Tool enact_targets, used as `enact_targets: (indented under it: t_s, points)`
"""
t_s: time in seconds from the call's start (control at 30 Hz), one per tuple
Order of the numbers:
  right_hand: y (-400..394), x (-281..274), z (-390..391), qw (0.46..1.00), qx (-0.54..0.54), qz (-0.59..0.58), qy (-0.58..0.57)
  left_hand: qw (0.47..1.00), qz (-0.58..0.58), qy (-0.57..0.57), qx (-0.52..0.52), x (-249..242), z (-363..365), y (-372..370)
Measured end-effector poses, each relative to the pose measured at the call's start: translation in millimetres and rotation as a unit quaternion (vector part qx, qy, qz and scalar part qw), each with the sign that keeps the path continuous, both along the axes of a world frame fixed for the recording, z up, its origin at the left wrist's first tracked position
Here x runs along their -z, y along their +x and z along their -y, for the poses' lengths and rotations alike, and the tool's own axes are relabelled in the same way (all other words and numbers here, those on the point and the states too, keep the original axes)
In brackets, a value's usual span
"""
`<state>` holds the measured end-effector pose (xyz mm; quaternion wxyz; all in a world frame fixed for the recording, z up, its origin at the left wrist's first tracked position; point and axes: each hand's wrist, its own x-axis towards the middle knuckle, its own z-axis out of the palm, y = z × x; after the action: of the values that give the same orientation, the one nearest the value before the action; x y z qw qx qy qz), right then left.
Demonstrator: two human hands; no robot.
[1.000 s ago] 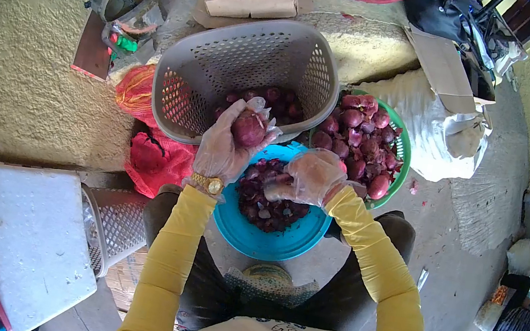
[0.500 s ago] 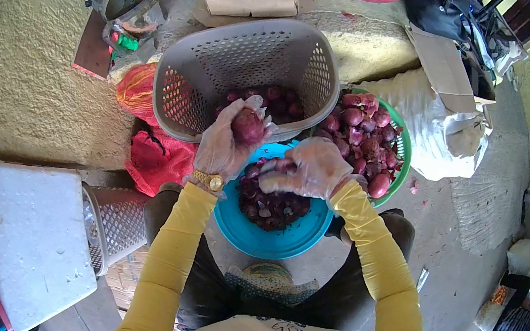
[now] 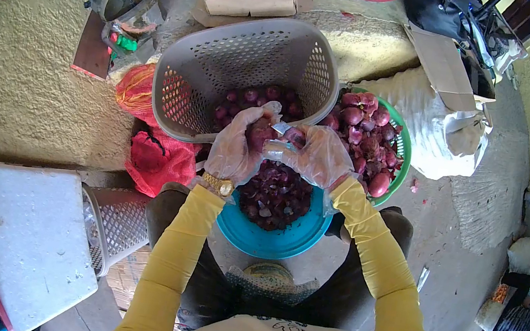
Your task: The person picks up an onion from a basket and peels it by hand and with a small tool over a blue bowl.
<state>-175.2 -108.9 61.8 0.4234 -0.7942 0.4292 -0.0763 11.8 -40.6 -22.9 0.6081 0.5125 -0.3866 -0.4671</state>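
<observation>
Views: one only, so no part of the scene is shared with another
Position: worn on the person's head, above the lap
Direction: forward and steeply down, nearly straight onto the floor
Lens: fisheye, with dark rounded corners and bent edges
Nearness: close; left hand (image 3: pixel 238 148) and right hand (image 3: pixel 317 156) sit near the centre
Reach: grey basket (image 3: pixel 226 58) above them, teal bowl (image 3: pixel 268 237) below

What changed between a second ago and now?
The right hand rose from over the blue bowl to meet the left hand, putting a small blade to the red onion that hand holds. The left hand shifted slightly right. The grey basket, green basket and peelings stayed put.
</observation>
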Motion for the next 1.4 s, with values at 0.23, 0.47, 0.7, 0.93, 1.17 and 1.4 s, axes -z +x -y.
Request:
enact_targets:
  t_s: [0.23,0.47,0.7,0.93,1.17,1.4]
  points:
    - [-2.0,10.2,-0.8,0.999,-0.002,0.045,-0.017,0.994,-0.071,-0.067,0.058,5.6,-4.2,-4.7]
    - [-1.8,0.6,-1.5,0.999,-0.031,0.039,-0.012,0.998,0.005,-0.056,-0.012,-4.2,-4.6,-8.6]
    - [-5.0,8.7,-1.6,0.996,-0.026,0.081,-0.006,0.939,-0.333,0.062,0.06,-36.1,-3.3,-8.7]
    - [-8.7,13.7,-0.7,0.994,-0.033,0.106,-0.024,0.955,-0.288,0.02,0.061,-31.1,-7.2,-15.3]
    - [-11.7,9.5,0.1,0.99,-0.114,0.058,-0.055,0.934,-0.343,0.091,0.046,-39.2,-0.7,-9.5]
    - [-9.9,22.4,-6.7,0.966,-0.224,0.068,-0.114,0.934,-0.336,0.125,-0.008,-50.7,-1.4,-6.6]
